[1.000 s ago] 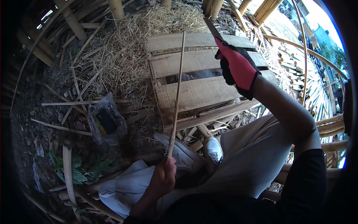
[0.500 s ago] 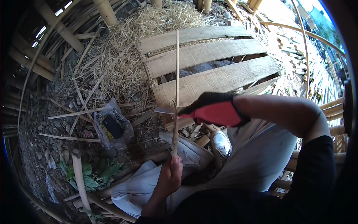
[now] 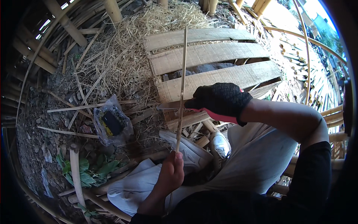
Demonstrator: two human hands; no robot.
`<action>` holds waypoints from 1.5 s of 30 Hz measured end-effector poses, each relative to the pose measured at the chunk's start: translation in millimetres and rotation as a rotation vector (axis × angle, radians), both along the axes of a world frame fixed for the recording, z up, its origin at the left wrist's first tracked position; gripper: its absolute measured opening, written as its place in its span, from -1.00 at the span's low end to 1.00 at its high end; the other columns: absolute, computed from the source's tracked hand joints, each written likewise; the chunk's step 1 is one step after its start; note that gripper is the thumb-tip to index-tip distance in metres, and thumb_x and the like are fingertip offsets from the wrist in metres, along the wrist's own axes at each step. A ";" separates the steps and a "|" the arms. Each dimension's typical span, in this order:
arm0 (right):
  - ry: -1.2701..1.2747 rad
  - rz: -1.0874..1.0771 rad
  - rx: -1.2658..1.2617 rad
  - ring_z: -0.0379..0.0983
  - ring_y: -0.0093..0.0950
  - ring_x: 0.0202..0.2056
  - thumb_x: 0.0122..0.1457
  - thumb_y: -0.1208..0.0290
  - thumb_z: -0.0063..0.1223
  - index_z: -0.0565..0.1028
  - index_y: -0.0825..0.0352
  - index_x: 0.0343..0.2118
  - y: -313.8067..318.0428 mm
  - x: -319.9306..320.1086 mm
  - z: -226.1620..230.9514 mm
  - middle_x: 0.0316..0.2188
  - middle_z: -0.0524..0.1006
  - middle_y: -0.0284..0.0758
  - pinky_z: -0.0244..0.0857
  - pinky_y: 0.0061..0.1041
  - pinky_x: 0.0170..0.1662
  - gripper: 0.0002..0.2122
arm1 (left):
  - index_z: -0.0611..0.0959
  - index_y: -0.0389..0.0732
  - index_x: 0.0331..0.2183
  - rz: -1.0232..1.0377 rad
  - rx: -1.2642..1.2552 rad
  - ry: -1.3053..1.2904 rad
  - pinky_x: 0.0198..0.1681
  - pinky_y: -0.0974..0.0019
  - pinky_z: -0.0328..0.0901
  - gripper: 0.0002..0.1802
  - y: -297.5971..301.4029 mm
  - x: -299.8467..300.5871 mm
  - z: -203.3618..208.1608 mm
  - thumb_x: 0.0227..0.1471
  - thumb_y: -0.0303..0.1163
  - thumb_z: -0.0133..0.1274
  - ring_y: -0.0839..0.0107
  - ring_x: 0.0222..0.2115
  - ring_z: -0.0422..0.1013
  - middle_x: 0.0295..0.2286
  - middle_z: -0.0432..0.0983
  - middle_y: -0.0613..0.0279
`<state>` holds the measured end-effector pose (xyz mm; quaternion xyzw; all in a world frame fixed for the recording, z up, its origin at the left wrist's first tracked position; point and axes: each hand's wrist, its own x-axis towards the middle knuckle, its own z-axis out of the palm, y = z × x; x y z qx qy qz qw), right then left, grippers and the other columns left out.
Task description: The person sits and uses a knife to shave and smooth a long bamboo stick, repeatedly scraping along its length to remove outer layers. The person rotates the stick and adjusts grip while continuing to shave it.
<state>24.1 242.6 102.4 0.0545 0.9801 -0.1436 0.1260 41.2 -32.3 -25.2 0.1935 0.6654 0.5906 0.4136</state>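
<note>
A long thin bamboo strip (image 3: 183, 80) stands nearly upright before me, its top leaning slightly right. Around its lower part my bare left hand (image 3: 172, 170) is closed, thumb lying along the strip. My right hand (image 3: 222, 100), in a black and red work glove, grips a knife (image 3: 170, 105). Its handle is mostly hidden by the glove. The blade points left and crosses the strip at about mid-length; whether it cuts into the strip I cannot tell.
A slatted wooden pallet (image 3: 220, 76) lies ahead, with a straw-like heap of shavings (image 3: 112, 52) to its left. A clear plastic bag (image 3: 112, 121) holding a dark object rests on the ground near green leaves (image 3: 85, 173). Cut bamboo pieces (image 3: 292, 56) lie at far right.
My right hand has turned, so the black back of the glove now shows. The strip's top has tipped a little to the right. My left hand keeps its hold.
</note>
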 end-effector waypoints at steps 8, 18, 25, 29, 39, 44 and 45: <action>0.577 0.126 0.498 0.35 -0.36 -0.61 0.25 0.08 0.06 0.46 0.25 -0.31 -30.8 15.5 -24.0 -0.55 0.36 -0.32 0.21 -0.29 -0.56 -0.71 | 0.41 -0.27 -0.39 -0.033 -0.086 0.017 -0.50 0.20 0.18 -0.64 -2.4 -3.8 3.8 0.38 -0.24 -0.28 0.34 -0.63 0.28 -0.65 0.29 0.20; 0.455 0.052 0.697 0.30 -0.43 -0.55 0.25 0.06 0.00 0.36 0.24 -0.30 -43.7 13.7 -50.0 -0.58 0.29 -0.36 0.13 -0.34 -0.53 -0.70 | 0.31 -0.16 -0.46 -0.021 -0.014 0.071 -0.64 0.42 -0.04 -0.49 4.1 -2.5 7.4 0.40 0.01 -0.38 0.67 -0.70 0.05 -0.71 0.06 0.49; 0.509 -0.015 0.760 0.29 -0.44 -0.56 0.25 0.05 0.00 0.34 0.24 -0.31 -52.4 10.0 -53.9 -0.59 0.26 -0.37 0.12 -0.33 -0.51 -0.68 | 0.32 -0.16 -0.45 -0.003 -0.033 0.045 -0.64 0.42 -0.05 -0.48 3.5 -1.7 5.9 0.39 0.05 -0.38 0.68 -0.70 0.04 -0.71 0.06 0.49; 0.527 0.041 0.758 0.27 -0.45 -0.59 0.25 0.06 0.00 0.33 0.24 -0.35 -47.6 10.7 -55.3 -0.61 0.24 -0.38 0.11 -0.34 -0.54 -0.69 | 0.33 -0.18 -0.45 -0.003 -0.018 -0.021 -0.63 0.41 -0.04 -0.46 3.7 -2.8 5.4 0.39 0.05 -0.39 0.67 -0.70 0.04 -0.71 0.06 0.49; 0.525 0.197 0.746 0.26 -0.47 -0.61 0.27 0.17 -0.03 0.36 0.26 -0.45 -46.0 7.6 -50.5 -0.62 0.25 -0.39 0.07 -0.38 -0.55 -0.73 | 0.35 -0.18 -0.46 0.013 -0.061 0.067 -0.63 0.42 -0.04 -0.49 6.1 -2.2 10.5 0.40 -0.01 -0.38 0.67 -0.70 0.05 -0.70 0.08 0.49; 0.419 0.290 0.669 0.36 -0.46 -0.59 0.21 0.26 0.03 0.39 0.26 -0.50 -42.2 3.8 -39.3 -0.58 0.33 -0.37 0.17 -0.38 -0.56 -0.77 | 0.35 -0.17 -0.46 0.033 0.015 -0.085 -0.64 0.46 -0.07 -0.51 3.6 -0.2 2.7 0.41 -0.05 -0.37 0.70 -0.70 0.04 -0.70 0.06 0.52; 0.407 0.318 0.660 0.38 -0.45 -0.59 0.18 0.28 0.05 0.39 0.26 -0.52 -41.8 3.6 -34.1 -0.58 0.34 -0.36 0.18 -0.38 -0.57 -0.79 | 0.35 -0.18 -0.46 0.028 0.012 -0.080 -0.64 0.46 -0.07 -0.51 3.8 -0.6 3.4 0.41 -0.04 -0.36 0.70 -0.70 0.04 -0.70 0.07 0.51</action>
